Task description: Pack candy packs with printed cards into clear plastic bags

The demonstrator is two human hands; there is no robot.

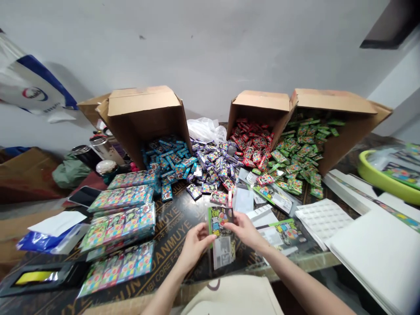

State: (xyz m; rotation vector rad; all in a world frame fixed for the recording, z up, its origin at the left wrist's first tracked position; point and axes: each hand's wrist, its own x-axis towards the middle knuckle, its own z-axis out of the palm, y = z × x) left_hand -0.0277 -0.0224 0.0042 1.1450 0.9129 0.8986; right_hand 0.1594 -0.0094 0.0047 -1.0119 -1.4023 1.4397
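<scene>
A printed card in a clear plastic bag [223,245], green and black with a pale printed panel, is held upright between my hands above the table edge. My left hand [198,240] grips its left side, thumb in front and fingers curled. On the upper right, my right hand [243,229] pinches it with the thumb across the front. Just beyond lie small purple packets [215,162] and a red packet [219,197]. To the right of my hands, more bagged printed cards [287,234] rest on the dark table [177,227].
Tipped cardboard boxes [144,103] spill blue packets [170,159], red packets [252,142] and green packets [303,144]. Stacks of filled packs [120,225] lie left, near a tape-like yellow item in a black holder [36,278]. White sheets [377,245] and a lime-rimmed basket [370,170] stand right.
</scene>
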